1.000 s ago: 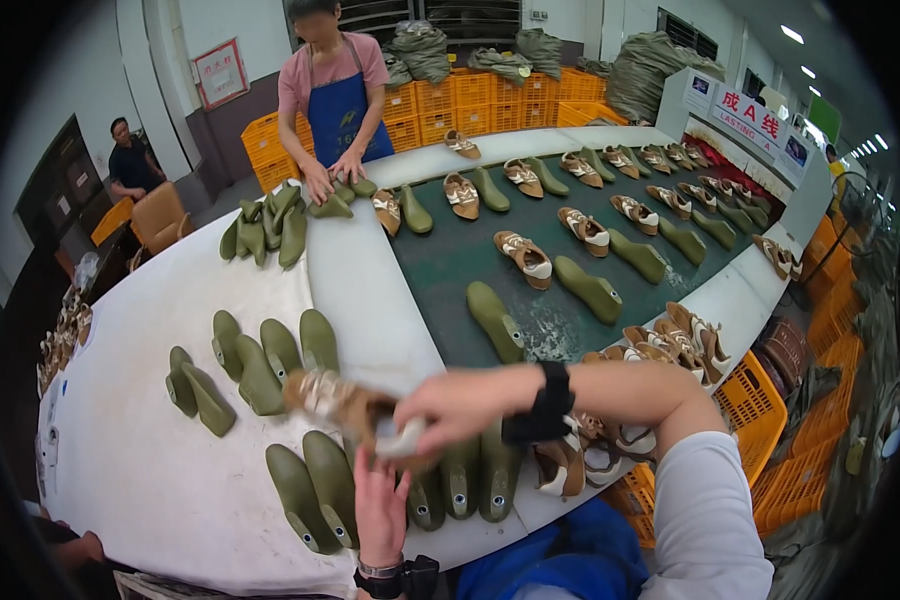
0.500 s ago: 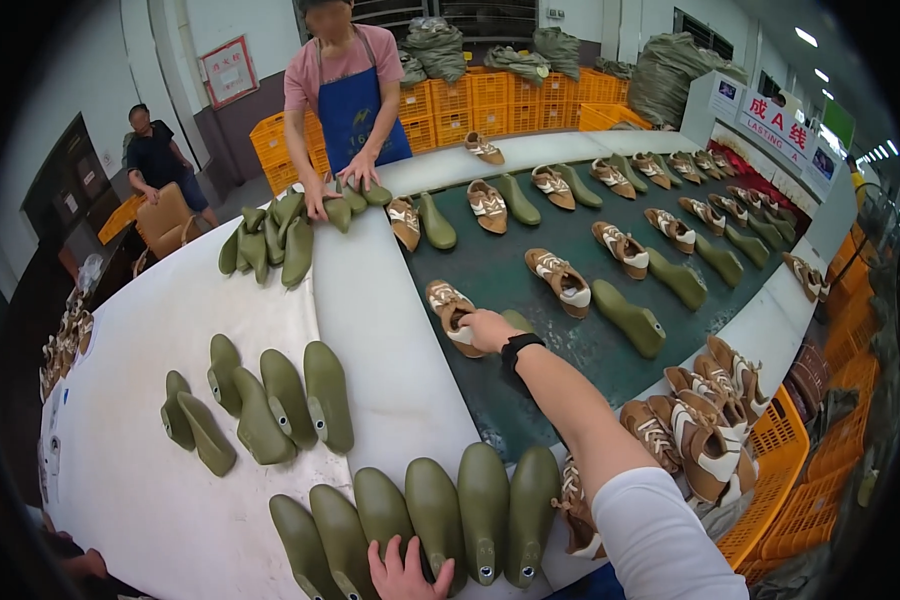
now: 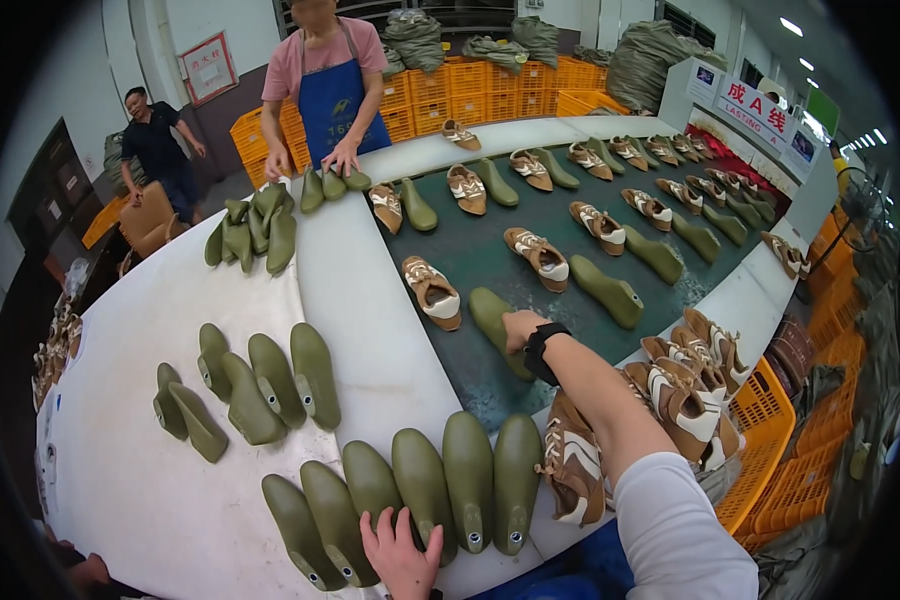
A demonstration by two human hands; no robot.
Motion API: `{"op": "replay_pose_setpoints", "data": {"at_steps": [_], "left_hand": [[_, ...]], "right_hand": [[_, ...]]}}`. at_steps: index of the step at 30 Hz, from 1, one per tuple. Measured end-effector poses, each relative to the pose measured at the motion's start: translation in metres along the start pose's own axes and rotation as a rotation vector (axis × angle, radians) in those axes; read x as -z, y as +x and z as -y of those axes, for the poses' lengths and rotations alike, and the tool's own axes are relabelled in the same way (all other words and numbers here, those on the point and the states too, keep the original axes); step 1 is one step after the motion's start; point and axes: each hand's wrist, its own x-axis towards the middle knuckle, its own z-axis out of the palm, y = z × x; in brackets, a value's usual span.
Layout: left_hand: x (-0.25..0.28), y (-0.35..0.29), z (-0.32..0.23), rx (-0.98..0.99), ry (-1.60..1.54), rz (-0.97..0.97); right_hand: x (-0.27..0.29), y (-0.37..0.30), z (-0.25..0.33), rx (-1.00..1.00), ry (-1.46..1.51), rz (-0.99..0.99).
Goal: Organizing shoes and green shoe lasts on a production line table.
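Observation:
My right hand (image 3: 524,329) is closed on the side of an olive-green shoe last (image 3: 490,318) lying on the dark green belt (image 3: 440,220); its fingertips are partly hidden. Left of it on the belt sits a brown and white lace-up shoe (image 3: 432,292), apart from the hand. My left hand (image 3: 400,556) lies with fingers spread on the lasts of a row at the table's near edge, touching a green last (image 3: 373,478) and the larger last (image 3: 422,480) beside it.
Shoes and lasts stand in rows along the belt. Several brown shoes (image 3: 685,395) are piled over an orange crate (image 3: 765,440) at my right. More lasts (image 3: 255,385) lie on the white table (image 3: 150,330). Across it, a person in a blue apron (image 3: 342,110) handles lasts.
My right hand has let go of the brown shoe and moved right and nearer onto the last beside it. My left hand stays on the row. The person opposite has drawn one hand back.

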Motion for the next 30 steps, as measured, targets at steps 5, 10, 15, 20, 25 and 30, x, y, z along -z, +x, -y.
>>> {"op": "replay_pose_setpoints", "data": {"at_steps": [5, 10, 15, 20, 25, 30], "left_hand": [[-0.018, -0.014, 0.014, 0.027, 0.014, -0.053], [-0.013, -0.017, 0.007, 0.025, 0.033, -0.114], [-0.019, -0.024, 0.012, 0.026, 0.039, -0.165], [-0.023, -0.025, 0.014, 0.03, 0.028, -0.158], [-0.034, -0.02, 0.011, 0.092, -0.006, -0.096], [-0.029, -0.016, 0.006, 0.133, 0.001, -0.111]], "right_hand": [[-0.005, -0.006, 0.028, 0.049, 0.054, -0.033], [0.007, -0.06, 0.036, 0.02, -0.06, -0.241], [0.037, -0.144, 0.092, 0.508, -0.014, -0.314], [0.018, -0.259, 0.121, 0.816, -0.025, -0.169], [-0.08, -0.283, 0.096, 0.696, 0.025, -0.305], [-0.137, -0.274, 0.11, 0.568, 0.313, -0.299]]}}
